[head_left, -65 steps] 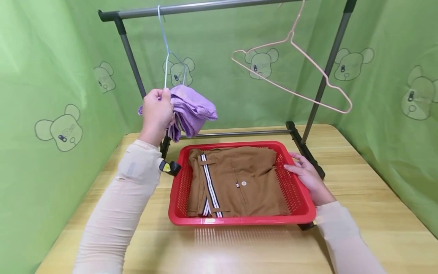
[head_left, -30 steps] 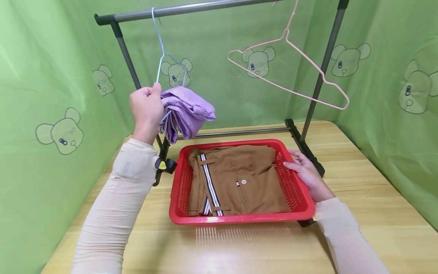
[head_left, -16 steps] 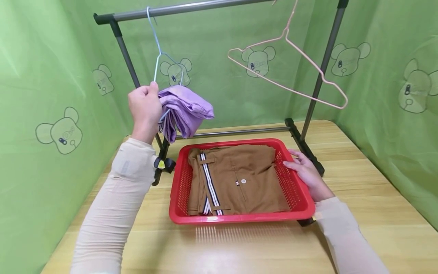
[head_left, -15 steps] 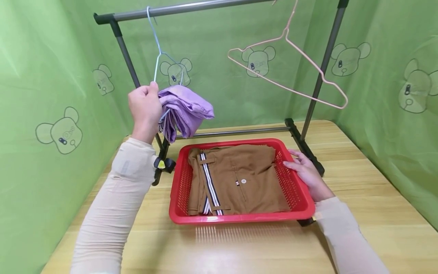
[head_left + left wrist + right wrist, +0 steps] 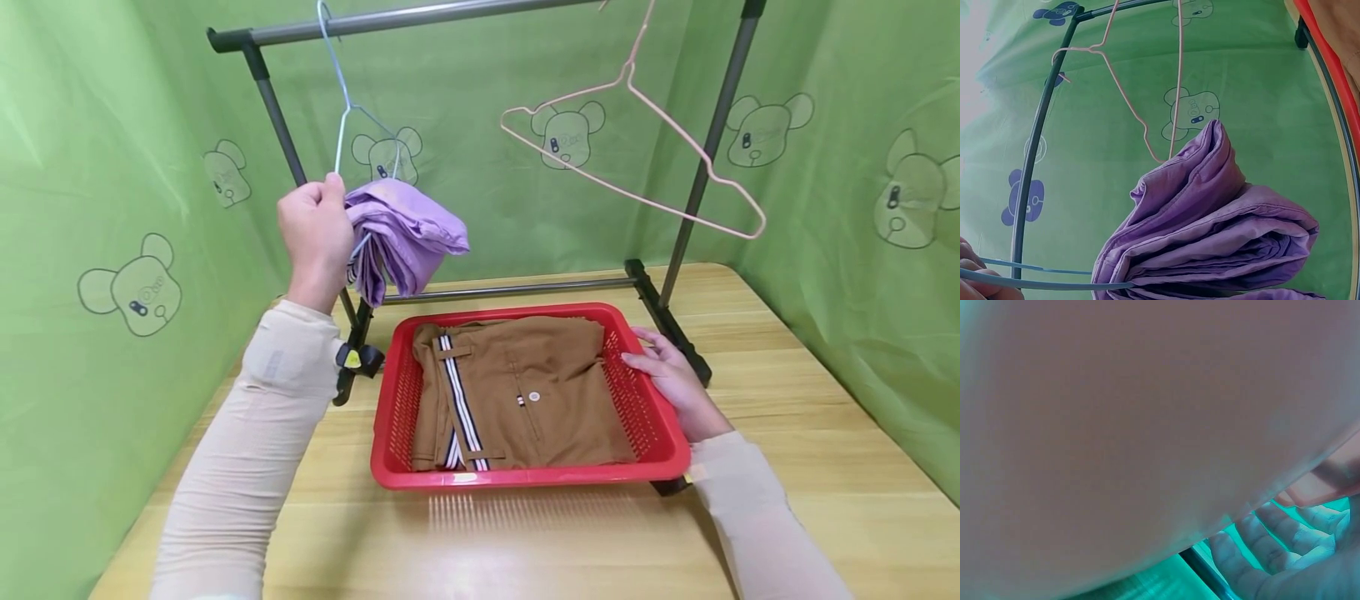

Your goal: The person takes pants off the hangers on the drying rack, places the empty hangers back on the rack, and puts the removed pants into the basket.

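My left hand [image 5: 318, 237] grips the left side of a light blue wire hanger [image 5: 347, 108] at the left of the clothes rack. Folded over the hanger is a purple garment [image 5: 408, 237], right beside my knuckles; its layered folds [image 5: 1210, 237] fill the lower middle of the left wrist view. The hanger's hook rises above the rack's top bar. My right hand [image 5: 678, 392] holds the right rim of a red basket [image 5: 525, 477], thumb over the edge. Folded brown trousers [image 5: 555, 367] with a striped band lie in it. A blurred surface covers most of the right wrist view, above my fingers [image 5: 1266, 540].
A grey clothes rack [image 5: 450, 12] stands on the wooden table [image 5: 360, 542]. A pink wire hanger [image 5: 637, 196] hangs from its right part, above the basket. Green curtains [image 5: 465, 225] with bear drawings enclose the back and both sides.
My left hand has moved left and slightly up with the blue hanger and purple garment; the hook rose above the bar in the last half second. The right hand and basket stay nearly still.
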Demonstrator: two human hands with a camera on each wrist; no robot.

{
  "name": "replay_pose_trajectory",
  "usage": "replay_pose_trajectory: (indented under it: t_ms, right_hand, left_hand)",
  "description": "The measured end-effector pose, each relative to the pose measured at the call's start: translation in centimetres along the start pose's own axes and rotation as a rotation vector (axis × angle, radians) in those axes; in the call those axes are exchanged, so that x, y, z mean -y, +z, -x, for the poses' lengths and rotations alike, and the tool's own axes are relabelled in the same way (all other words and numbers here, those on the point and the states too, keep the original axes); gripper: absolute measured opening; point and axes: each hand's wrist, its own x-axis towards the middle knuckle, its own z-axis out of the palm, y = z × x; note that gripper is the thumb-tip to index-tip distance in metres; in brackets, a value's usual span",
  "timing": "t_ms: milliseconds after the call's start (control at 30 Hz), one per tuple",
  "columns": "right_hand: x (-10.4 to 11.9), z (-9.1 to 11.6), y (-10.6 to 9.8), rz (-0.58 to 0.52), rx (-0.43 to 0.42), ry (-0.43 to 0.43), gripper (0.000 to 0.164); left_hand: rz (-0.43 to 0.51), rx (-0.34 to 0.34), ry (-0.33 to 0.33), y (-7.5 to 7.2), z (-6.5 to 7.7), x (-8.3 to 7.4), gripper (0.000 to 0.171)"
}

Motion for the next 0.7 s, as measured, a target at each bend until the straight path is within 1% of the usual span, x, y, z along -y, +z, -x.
replay_pose_trajectory:
  t_ms: [267,433,700]
  right_hand:
    - [-0.06,0.05,-0.04,0.010,0.002,-0.002,0.053]
    - [0.06,0.08,0.00,0.030,0.002,0.008,0.057]
    - [0.12,0.09,0.04,0.027,-0.001,0.016,0.059]
  left_hand:
    - [-0.021,-0.002,0.019,-0.08,0.16,-0.19,0.043]
    - [-0.004,-0.007,0.032,-0.05,0.18,-0.25,0.041]
    - [0.014,-0.008,0.040,-0.06,0.32,-0.38,0.040]
